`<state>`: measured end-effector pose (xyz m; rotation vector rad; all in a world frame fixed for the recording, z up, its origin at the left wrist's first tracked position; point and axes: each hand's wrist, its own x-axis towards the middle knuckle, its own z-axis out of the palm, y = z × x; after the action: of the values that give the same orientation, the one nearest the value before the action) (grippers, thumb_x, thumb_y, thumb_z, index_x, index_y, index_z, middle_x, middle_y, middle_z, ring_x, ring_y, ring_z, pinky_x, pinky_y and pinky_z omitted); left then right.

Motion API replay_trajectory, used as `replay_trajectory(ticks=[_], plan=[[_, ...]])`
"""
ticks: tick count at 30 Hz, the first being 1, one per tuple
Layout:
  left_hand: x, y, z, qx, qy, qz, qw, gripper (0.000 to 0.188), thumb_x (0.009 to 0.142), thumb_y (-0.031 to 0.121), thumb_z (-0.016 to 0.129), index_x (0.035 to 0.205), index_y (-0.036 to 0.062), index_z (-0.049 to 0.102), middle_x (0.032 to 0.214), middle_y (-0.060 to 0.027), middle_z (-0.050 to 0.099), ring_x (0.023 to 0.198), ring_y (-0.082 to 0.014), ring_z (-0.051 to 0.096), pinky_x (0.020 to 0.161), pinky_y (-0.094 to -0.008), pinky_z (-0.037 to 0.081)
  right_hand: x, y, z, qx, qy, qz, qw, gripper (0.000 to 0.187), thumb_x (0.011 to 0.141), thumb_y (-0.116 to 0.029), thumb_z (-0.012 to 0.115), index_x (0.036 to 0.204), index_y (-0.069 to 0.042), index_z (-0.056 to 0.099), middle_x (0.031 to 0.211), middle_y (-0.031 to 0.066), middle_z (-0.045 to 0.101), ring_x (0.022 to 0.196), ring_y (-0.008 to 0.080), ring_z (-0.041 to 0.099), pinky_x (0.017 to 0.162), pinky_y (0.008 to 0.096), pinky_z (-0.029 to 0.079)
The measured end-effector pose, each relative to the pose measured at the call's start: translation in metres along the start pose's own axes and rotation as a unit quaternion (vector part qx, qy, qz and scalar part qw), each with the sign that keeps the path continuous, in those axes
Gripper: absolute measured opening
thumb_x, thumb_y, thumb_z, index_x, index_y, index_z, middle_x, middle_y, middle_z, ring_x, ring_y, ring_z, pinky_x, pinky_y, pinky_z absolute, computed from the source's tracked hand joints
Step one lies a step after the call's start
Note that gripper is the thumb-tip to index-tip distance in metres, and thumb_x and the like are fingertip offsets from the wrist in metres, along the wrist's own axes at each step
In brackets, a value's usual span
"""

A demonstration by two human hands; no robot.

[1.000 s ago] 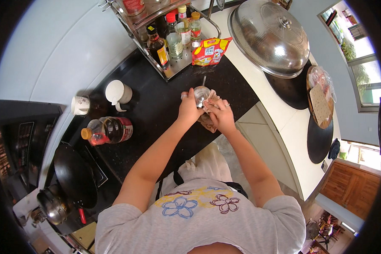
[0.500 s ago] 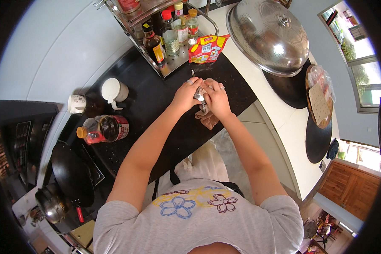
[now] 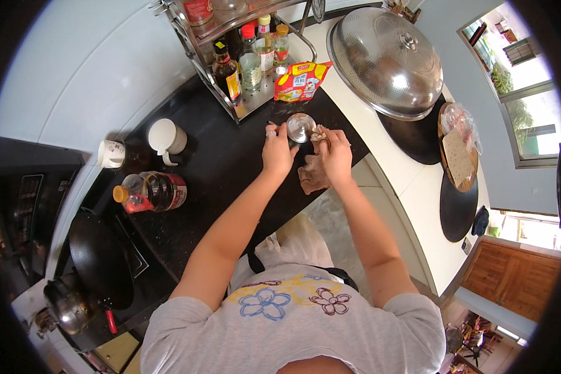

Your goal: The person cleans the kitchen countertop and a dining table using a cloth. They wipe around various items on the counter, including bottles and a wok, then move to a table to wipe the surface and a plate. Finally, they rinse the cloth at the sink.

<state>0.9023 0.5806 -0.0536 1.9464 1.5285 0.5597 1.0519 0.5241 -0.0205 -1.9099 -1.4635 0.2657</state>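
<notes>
Left hand (image 3: 277,153) covers jar (image 3: 300,126) base; right hand (image 3: 335,154) bunches cloth (image 3: 311,176)

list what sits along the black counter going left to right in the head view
white cup → brown bottle lying on its side → white lidded jug → left hand → small round metal lid → right hand holding a brown cloth

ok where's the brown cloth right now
In the head view, the crumpled brown cloth lies on the black countertop, under the right hand, beside the small round metal lid.
</notes>
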Motion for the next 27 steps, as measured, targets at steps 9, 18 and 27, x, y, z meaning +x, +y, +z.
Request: replay_trajectory(ticks=[9, 18, 27], plan=[[0.011, -0.009, 0.007, 0.146, 0.036, 0.181, 0.972, 0.054, 0.080, 0.007, 0.067, 0.132, 0.0088, 0.055, 0.142, -0.0094, 0.045, 0.127, -0.0350, 0.043, 0.100, -0.0447, 0.042, -0.021, 0.014, 0.045, -0.033, -0.005, -0.080, 0.996, 0.034, 0.077, -0.006, 0.065, 0.111, -0.006, 0.069, 0.107, 0.0125, 0.061, 0.094, 0.0339, 0.060, 0.080, 0.0426, 0.051], [-0.100, -0.046, -0.030, -0.262, -0.190, 0.014, 0.946, 0.059, 0.083, 0.031, 0.075, 0.129, 0.0025, 0.051, 0.118, -0.0202, 0.060, 0.107, -0.0358, 0.060, 0.091, -0.0401, 0.048, -0.058, 0.004, 0.050, 0.322, -0.167, 0.266, 0.893, 0.036, 0.093, -0.026, 0.064, 0.118, -0.001, 0.060, 0.107, 0.0104, 0.063, 0.096, 0.0196, 0.063, 0.083, 0.0315, 0.049], [-0.058, -0.108, -0.077, -0.042, 0.103, 0.015, 0.994, 0.043, 0.086, 0.026, 0.069, 0.122, 0.0084, 0.054, 0.122, -0.0198, 0.052, 0.114, -0.0413, 0.051, 0.091, -0.0508, 0.044, -0.061, -0.039, 0.086, 0.317, -0.277, 0.319, 0.849, 0.059, 0.093, -0.032, 0.063, 0.139, 0.000, 0.045, 0.126, 0.0160, 0.053, 0.102, 0.0259, 0.061, 0.081, 0.0393, 0.055]])
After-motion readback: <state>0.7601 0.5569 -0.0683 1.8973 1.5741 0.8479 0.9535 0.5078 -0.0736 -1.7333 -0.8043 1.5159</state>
